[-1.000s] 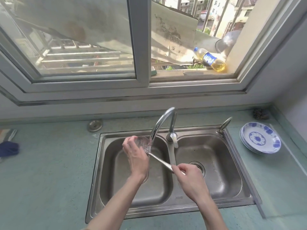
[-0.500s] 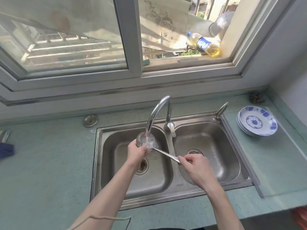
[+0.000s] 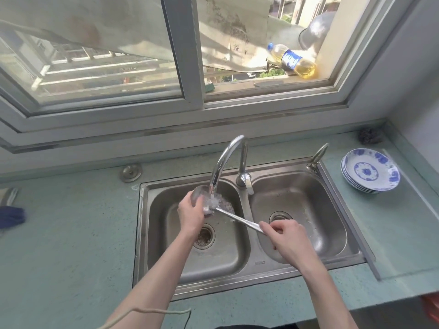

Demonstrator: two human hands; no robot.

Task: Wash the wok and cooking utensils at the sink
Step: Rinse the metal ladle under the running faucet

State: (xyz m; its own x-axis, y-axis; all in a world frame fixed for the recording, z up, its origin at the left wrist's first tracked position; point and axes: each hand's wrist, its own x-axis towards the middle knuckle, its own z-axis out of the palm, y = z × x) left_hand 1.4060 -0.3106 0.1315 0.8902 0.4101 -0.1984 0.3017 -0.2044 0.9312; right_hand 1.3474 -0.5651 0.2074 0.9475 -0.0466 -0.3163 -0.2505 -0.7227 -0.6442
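Ladle [image 3: 215, 206] is sitting under the faucet [image 3: 225, 160], water hitting its bowl over the left basin of the sink [image 3: 306, 262]. Left hand [image 3: 191, 213] is cupping the bowl w/ curled fingers; right hand [image 3: 288, 241] is pinching the handle end. Looks like one utensil mid-rinse. No wok in view, so I'd guess most of the job's left. Plates [image 3: 370, 170] are sitting stacked on the counter at right.

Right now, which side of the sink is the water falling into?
The left basin. The tap bends over it, splashing the ladle there. The right basin only has the right hand above it.
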